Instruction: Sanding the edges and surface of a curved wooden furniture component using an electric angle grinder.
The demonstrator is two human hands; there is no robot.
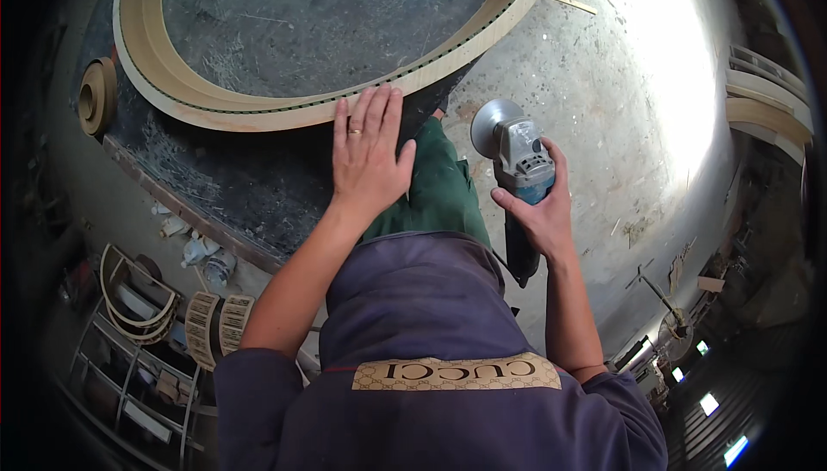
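A large pale wooden ring [258, 120], with a dark dashed line along its top edge, lies on a dark worktable [258, 174]. My left hand [370, 148] rests flat on the ring's near edge, fingers stretched out and a gold band on one of them. In my right hand [543, 204] is an angle grinder [523, 157] with a grey head and a blue and black body. Its round disc [495, 127] points away from me, apart from the ring, over the floor to the right of the table. Whether the disc is spinning cannot be told.
A roll of brown strip [97, 96] stands at the table's left edge. Curved wooden pieces [767, 114] are stacked at the far right. A metal rack [129, 385] with hoops and slatted rolls [204, 329] is at lower left. A thin wood strip [568, 3] lies on the floor.
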